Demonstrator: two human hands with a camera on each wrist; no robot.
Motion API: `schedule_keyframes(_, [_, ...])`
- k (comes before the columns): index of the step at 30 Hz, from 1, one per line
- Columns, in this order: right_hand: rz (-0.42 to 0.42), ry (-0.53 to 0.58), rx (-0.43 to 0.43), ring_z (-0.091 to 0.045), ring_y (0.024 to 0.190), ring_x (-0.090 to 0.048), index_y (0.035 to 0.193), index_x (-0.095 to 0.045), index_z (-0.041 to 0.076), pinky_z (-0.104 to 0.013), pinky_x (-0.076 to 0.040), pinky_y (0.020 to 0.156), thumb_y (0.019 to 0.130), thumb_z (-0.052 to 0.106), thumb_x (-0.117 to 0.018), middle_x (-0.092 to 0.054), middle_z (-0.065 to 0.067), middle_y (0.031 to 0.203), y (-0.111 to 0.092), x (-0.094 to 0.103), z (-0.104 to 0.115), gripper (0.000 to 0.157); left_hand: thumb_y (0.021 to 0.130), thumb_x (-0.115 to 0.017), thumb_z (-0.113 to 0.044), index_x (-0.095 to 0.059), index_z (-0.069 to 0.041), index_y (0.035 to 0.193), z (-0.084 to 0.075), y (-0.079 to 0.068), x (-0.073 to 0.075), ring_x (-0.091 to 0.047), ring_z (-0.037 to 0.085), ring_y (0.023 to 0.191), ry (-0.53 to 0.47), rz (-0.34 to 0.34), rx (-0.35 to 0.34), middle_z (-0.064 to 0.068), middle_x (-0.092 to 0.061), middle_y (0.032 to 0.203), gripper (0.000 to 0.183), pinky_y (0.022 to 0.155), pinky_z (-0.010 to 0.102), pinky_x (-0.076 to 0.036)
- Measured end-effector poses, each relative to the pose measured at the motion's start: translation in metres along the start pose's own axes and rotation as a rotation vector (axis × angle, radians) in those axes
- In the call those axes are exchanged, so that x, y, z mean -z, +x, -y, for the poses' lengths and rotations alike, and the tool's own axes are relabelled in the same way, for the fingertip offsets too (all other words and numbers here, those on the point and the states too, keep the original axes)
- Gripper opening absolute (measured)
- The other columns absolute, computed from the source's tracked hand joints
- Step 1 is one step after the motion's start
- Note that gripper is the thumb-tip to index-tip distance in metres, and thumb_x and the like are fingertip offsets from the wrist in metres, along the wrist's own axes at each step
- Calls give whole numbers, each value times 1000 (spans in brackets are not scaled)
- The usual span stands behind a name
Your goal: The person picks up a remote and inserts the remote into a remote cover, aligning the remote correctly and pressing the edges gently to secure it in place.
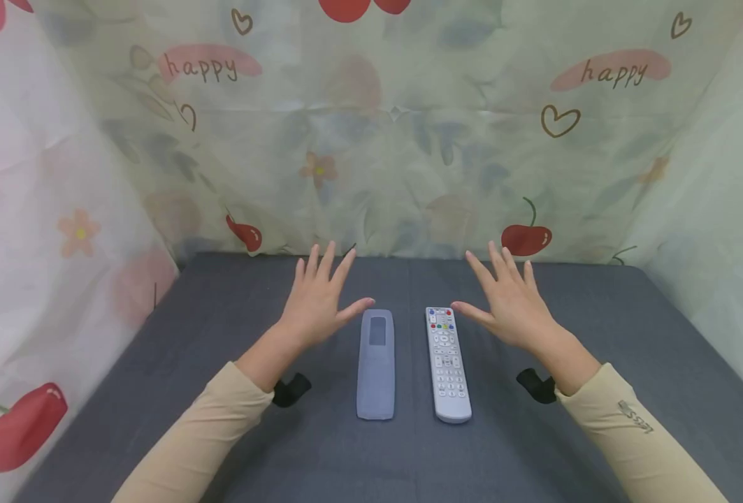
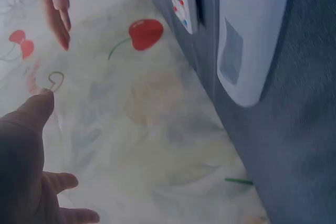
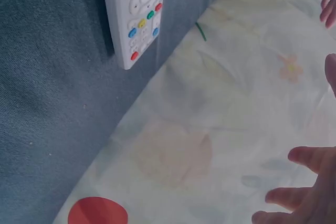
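Observation:
My left hand (image 1: 313,307) is held out with fingers straight and spread, and holds nothing. Just to its right lies a pale blue, translucent remote cover (image 1: 376,370) with a rectangular window near its far end. The right hand (image 1: 514,311) is likewise spread and holds nothing. Beside it, a white remote control (image 1: 449,367) lies buttons up, with several coloured keys toward its far end. In the left wrist view, the cover (image 2: 257,35) shows at upper right, apart from the fingers. The right wrist view has the remote (image 3: 139,14) at the top, clear of the hand.
Dark grey cloth covers the table (image 1: 409,461). Behind it hangs a white curtain (image 1: 396,140) printed with cherries, hearts and flowers, which continues along both sides. A black strap (image 1: 292,390) shows by the left wrist and another black strap (image 1: 536,385) by the right.

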State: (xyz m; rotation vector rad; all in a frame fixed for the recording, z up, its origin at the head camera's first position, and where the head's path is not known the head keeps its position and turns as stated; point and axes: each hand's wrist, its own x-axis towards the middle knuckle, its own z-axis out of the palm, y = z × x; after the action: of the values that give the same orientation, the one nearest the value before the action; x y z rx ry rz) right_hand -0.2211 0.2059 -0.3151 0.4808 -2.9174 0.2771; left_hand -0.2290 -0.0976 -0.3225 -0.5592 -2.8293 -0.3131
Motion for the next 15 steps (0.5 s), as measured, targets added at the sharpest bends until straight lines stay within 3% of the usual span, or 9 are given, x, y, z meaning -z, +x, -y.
schedule_keyframes(7, [66, 58, -13, -45, 140, -17, 147, -26, 8, -64, -12, 111, 86, 52, -59, -21, -25, 152, -4, -6, -2, 82, 90, -47, -57, -20, -15, 150, -25, -1, -5, -11, 35, 145, -223, 173, -22, 15, -17, 156, 77, 116, 52, -19])
schedule_keyframes(15, [144, 201, -16, -39, 125, -46, 139, -38, 0, -54, -41, 98, 84, 42, -66, -46, -23, 137, -10, -24, -5, 75, 94, -47, -50, -31, -11, 145, -53, -7, -22, -36, 27, 137, -492, 305, -54, 11, -33, 149, 66, 107, 47, -36])
